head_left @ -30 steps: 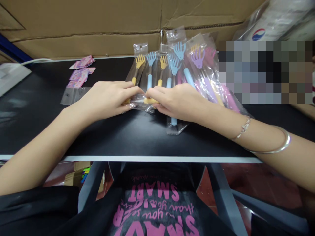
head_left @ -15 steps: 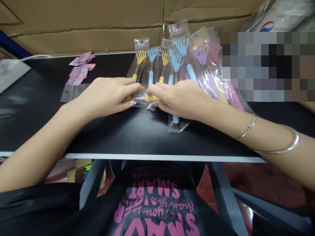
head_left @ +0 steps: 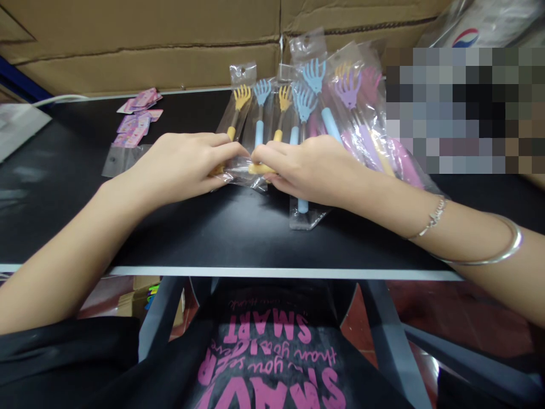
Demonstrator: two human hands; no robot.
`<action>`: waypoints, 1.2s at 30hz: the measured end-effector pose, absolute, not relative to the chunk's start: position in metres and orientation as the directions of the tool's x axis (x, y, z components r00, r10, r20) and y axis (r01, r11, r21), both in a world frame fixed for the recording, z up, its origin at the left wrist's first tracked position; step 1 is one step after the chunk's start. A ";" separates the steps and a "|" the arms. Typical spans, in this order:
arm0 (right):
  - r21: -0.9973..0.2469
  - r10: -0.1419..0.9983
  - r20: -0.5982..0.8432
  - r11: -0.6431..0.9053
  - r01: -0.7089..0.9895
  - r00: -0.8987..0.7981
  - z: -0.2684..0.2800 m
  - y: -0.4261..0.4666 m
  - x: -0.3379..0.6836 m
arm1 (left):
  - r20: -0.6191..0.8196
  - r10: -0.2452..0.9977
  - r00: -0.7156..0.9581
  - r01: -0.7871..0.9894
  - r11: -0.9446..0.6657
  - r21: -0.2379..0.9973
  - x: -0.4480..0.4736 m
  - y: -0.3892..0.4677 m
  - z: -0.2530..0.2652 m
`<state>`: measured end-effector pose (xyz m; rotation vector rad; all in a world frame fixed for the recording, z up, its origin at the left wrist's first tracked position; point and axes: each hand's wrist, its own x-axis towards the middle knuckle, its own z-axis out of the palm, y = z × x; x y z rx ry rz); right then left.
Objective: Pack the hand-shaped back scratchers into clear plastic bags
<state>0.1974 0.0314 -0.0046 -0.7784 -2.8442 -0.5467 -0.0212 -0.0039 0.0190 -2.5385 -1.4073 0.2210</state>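
Observation:
A yellow back scratcher [head_left: 259,169] lies crosswise in a clear plastic bag [head_left: 120,161], whose end with a hanging hole sticks out left of my left hand [head_left: 183,165]. That hand is closed on the bagged scratcher's left part, covering its head. My right hand [head_left: 309,167] pinches the yellow handle, thumb and fingers close to my left fingertips. Just beyond both hands, several bagged back scratchers lie fanned out, among them a yellow one [head_left: 242,97], a blue one [head_left: 314,76] and a purple one [head_left: 348,90]. A blue handle end [head_left: 302,205] shows below my right hand.
Small pink and purple cards [head_left: 135,122] lie in a loose pile at the left of the black table [head_left: 204,233]. Cardboard [head_left: 149,45] stands along the back edge. A white plastic sack [head_left: 502,28] is at the back right, above a blurred-out patch.
The view has shifted very slightly. Both hands keep the same hold on the bagged yellow back scratcher, and nothing else has visibly moved.

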 end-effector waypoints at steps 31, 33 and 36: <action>0.286 0.463 0.226 0.810 0.513 -0.857 -0.004 0.031 0.198 | 0.079 0.826 0.558 0.823 -0.538 -0.185 -0.027 0.001 0.012; 0.284 0.462 0.225 0.811 0.512 -0.857 -0.004 0.031 0.199 | 0.087 0.830 0.552 0.831 -0.537 -0.149 -0.026 0.000 0.012; 0.287 0.464 0.219 0.810 0.511 -0.858 -0.004 0.031 0.198 | 0.088 0.837 0.541 0.840 -0.531 -0.114 -0.026 0.000 0.012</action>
